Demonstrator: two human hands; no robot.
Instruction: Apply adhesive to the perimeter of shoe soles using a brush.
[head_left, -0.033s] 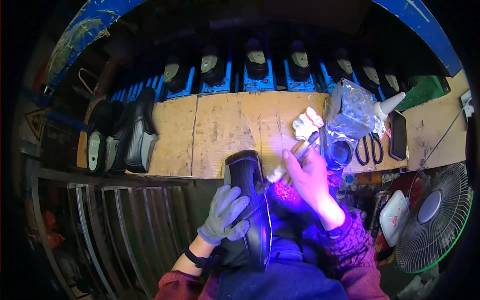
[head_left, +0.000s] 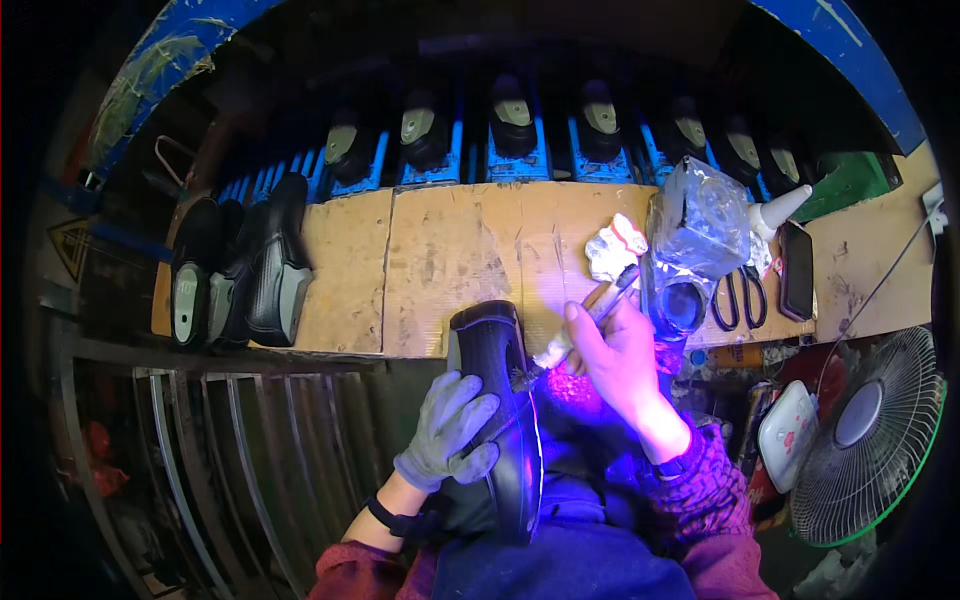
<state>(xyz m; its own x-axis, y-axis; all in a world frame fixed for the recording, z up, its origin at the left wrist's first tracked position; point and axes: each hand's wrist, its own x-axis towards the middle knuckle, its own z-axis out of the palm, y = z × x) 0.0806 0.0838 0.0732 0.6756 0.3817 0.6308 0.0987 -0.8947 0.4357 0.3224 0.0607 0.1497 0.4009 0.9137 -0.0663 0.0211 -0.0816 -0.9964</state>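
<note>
My left hand (head_left: pixel 450 432), in a grey glove, grips the side of a black shoe (head_left: pixel 488 345) held lengthwise over my lap. A pale line, lit by violet light, runs along the shoe's right edge. My bare right hand (head_left: pixel 622 362) is closed round the handle of a brush (head_left: pixel 556 350) whose shaft is wrapped in something white. Its dark bristles are at the shoe's right side, near the opening; whether they touch it I cannot tell. Beyond my right hand lies a crumpled white wad (head_left: pixel 612 250) with some red on it.
Several black shoes (head_left: pixel 278 270) stand at the bench's left end. A foil-wrapped box (head_left: pixel 700 215), scissors (head_left: pixel 740 298), a white nozzle (head_left: pixel 782 210) and a dark phone-like slab (head_left: pixel 796 270) occupy the right. More shoes on blue holders (head_left: pixel 515 160) line the back. A fan (head_left: pixel 870 430) stands at right.
Very little differs. The brush and my right hand have shifted slightly, and the bristles show more plainly beside the shoe. My left hand and the shoe stay in place.
</note>
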